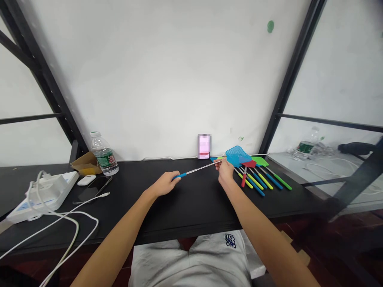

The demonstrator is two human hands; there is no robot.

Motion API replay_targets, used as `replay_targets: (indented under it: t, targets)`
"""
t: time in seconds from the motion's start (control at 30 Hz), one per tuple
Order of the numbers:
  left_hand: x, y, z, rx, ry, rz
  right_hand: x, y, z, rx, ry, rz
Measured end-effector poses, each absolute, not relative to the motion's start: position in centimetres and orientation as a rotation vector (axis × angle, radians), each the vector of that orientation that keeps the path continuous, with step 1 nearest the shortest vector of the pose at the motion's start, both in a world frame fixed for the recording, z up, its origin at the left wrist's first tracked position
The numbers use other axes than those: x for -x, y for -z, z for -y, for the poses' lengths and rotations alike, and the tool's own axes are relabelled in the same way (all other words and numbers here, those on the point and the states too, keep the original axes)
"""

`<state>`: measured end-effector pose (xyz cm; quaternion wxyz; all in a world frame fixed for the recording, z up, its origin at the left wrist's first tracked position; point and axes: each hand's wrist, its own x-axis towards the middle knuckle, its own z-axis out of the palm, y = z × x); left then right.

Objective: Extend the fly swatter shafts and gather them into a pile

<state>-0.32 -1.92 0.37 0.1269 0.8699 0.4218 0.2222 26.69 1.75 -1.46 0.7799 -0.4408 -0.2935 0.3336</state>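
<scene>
A fly swatter (201, 168) with a blue grip and a thin metal rod is held between my hands, slanting up to the right over the dark table. My left hand (165, 183) is closed around its blue grip. Fingers of my right hand (226, 170) pinch the rod farther up. Just beyond them is a blue mesh swatter head (237, 155), apparently this one's, though the join is hidden by my hand. To the right lie several more fly swatters (259, 179) in a fan, with yellow, blue, red and green grips pointing toward me.
A lit phone (204, 146) leans upright against the wall. On the left stand a water bottle (104, 155), an open cardboard box (85, 164), a white case (86, 180), a dark phone (95, 187) and a power strip (50, 195) with white cables (76, 227). Black metal posts (291, 75) flank the table.
</scene>
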Motion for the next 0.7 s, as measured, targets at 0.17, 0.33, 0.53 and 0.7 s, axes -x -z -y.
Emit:
replay_targets:
  t: [0.17,0.33,0.53,0.7]
  targets:
    - [-0.7,0.1,2.3,-2.597,-0.705,-1.317,-24.6,1.7,-1.1,0.955,-0.701,0.733]
    - [-0.9,0.4,2.5,-2.678,-0.690,-1.395,-24.1,1.6,-0.5,0.954,-0.747,0.725]
    - [-0.2,0.3,2.0,-2.688,-0.648,-1.539,-23.9,1.2,-0.3,0.915,-0.919,0.770]
    - [2.4,0.1,0.4,-2.618,-0.657,-1.573,-25.5,0.2,-0.6,0.939,-1.009,0.626]
